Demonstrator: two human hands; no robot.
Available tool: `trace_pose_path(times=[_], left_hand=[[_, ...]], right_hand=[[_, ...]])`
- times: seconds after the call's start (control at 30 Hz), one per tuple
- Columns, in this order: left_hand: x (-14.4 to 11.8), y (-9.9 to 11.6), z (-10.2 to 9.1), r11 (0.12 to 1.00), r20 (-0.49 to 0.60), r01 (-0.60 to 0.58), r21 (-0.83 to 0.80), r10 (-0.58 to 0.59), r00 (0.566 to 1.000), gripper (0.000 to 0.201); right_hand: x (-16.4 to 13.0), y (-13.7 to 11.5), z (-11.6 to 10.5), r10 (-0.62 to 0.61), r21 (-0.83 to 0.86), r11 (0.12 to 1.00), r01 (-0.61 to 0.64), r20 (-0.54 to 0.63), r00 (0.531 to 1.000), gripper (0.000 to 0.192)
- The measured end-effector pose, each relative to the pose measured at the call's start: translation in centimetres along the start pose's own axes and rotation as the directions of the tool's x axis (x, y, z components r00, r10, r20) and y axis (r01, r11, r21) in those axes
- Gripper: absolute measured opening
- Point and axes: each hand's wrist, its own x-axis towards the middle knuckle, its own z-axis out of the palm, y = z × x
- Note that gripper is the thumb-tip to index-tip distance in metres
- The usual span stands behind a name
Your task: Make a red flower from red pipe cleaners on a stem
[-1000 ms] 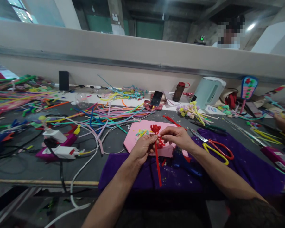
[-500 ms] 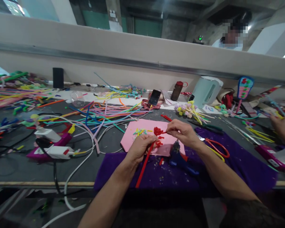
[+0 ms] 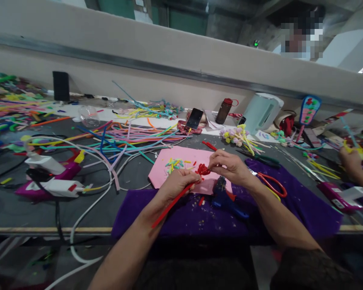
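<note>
**A:** What are the two hands doing?

**B:** The left hand (image 3: 177, 184) is curled shut around a red pipe cleaner stem (image 3: 171, 204), which slants down and to the left toward the person's body. The right hand (image 3: 230, 166) pinches the red flower head (image 3: 203, 169) at the top of that stem between thumb and fingertips. The two hands are close together, with the flower head between them.

**A:** Where is this happening?

**B:** Just above a pink sheet (image 3: 163, 171) lying on a dark counter (image 3: 133, 181), with a purple cloth (image 3: 302, 205) spread along the near edge. Small coloured scraps (image 3: 175, 163) sit on the pink sheet.

**A:** What else is nearby?

**B:** A blue glue gun (image 3: 225, 197) lies on the cloth just below the right hand. Scissors with red and yellow handles (image 3: 270, 185) rest to the right. A loose pile of coloured pipe cleaners (image 3: 133, 141) spreads out to the left, beside white cables (image 3: 90, 209). Farther back stand a phone (image 3: 194, 118) and a brown bottle (image 3: 224, 111). Another person's hand (image 3: 352, 163) shows at the far right.
</note>
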Motion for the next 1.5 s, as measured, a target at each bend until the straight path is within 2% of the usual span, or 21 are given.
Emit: trace_pose_path(times=[0.4,0.93,1.5], left_hand=[[0.11,-0.39,-0.04,1.000,0.014,-0.023,0.012,0.023,1.000,0.019],[0.00,-0.44,-0.08,0.998,0.056,-0.018,0.065,0.014,0.998,0.020],[-0.03,-0.39,-0.15,0.998,0.061,0.002,0.068,-0.006,0.998,0.018]], right_hand=[[0.11,-0.53,-0.04,-0.035,-0.117,0.992,0.040,0.040,0.999,0.013],[0.23,-0.70,-0.16,-0.043,-0.187,0.980,0.065,0.120,0.992,0.014],[0.20,-0.33,0.51,-0.135,-0.342,0.926,0.162,0.102,0.986,0.017]])
